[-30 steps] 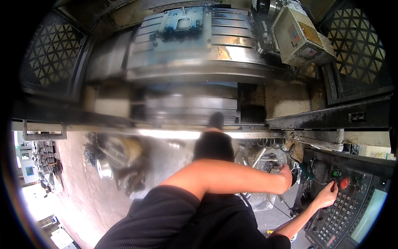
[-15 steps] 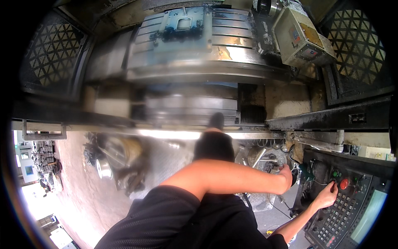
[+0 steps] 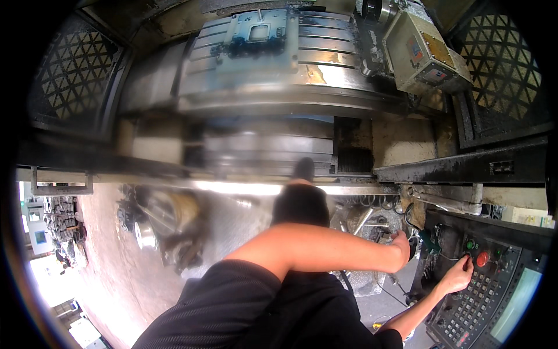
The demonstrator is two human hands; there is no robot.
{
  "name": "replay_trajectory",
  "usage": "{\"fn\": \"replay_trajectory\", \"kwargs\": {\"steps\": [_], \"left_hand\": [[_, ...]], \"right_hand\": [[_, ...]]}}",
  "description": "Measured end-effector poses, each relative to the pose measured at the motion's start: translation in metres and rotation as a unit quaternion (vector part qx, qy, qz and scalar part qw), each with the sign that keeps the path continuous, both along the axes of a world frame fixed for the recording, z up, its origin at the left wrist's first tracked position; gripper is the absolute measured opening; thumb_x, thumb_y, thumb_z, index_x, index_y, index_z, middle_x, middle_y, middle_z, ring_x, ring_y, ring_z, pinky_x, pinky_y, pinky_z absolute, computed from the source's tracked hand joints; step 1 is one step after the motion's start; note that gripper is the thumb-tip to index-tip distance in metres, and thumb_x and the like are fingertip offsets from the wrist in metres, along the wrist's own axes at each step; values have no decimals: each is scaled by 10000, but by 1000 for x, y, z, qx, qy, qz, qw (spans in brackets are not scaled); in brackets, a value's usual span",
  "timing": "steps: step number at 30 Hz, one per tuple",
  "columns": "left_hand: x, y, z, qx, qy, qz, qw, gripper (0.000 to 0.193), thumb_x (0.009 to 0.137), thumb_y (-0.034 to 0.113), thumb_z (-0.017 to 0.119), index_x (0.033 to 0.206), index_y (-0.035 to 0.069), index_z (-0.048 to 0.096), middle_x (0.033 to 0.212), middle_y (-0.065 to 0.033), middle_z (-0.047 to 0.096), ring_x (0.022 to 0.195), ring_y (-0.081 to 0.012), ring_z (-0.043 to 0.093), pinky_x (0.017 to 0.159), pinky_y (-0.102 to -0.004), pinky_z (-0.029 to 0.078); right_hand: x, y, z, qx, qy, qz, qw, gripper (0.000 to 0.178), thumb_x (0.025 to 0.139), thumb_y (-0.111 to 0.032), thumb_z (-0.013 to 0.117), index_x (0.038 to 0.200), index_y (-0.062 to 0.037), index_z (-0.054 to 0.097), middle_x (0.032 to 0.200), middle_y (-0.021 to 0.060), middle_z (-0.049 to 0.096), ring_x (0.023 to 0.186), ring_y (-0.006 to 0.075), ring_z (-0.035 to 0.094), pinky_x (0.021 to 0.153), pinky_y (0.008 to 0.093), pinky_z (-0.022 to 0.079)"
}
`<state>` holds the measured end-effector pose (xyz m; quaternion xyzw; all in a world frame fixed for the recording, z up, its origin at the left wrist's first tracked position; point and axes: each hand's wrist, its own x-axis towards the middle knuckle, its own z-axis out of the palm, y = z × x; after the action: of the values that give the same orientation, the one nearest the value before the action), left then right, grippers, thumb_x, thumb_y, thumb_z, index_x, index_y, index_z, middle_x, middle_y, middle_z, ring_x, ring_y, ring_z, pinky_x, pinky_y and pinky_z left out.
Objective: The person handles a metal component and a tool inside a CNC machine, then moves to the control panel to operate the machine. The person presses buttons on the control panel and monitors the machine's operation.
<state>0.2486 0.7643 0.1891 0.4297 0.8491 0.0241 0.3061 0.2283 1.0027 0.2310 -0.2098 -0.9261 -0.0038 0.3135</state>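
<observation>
My left forearm reaches across my body to the right. At its end, my left hand (image 3: 399, 251) is curled beside a dark rounded piece at the machine's right side, its fingers partly hidden, so what it grips is unclear. On the dark control panel (image 3: 481, 302) to the right, my right hand (image 3: 457, 276) pinches a small dark knob between thumb and fingers. This knob sits just left of a red round button (image 3: 482, 258) and below a green button (image 3: 470, 245). Rows of small keys lie below my right hand.
Ahead is a slotted machine table (image 3: 325, 43) carrying a bluish plate (image 3: 258, 61) with a square opening. A beige boxy unit (image 3: 415, 55) stands at its right end. A metal ledge (image 3: 244, 187) runs before me. Blurred metal parts (image 3: 168, 218) stand at left; a screen (image 3: 520, 308) is far right.
</observation>
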Motion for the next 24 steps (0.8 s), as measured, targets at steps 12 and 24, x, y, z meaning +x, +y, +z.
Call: {"fn": "replay_trajectory", "kwargs": {"steps": [12,24], "left_hand": [[1,3,-3,6,4,7,1000,431,872,278,701,1251,74,730,1206,-139,730,1106,-413,669,1015,-615,396],[-1,2,-2,3,1,6,1000,429,873,283,692,1253,87,731,1207,-124,728,1114,-406,661,1008,-609,399]], "right_hand": [[1,0,1,4,-6,-11,1000,316,942,-336,716,1077,-61,796,1024,99,784,889,307,757,778,392,575],[1,-1,1,9,-5,-12,1000,301,945,-333,714,1073,-75,801,1023,87,785,879,303,757,764,392,576]]}}
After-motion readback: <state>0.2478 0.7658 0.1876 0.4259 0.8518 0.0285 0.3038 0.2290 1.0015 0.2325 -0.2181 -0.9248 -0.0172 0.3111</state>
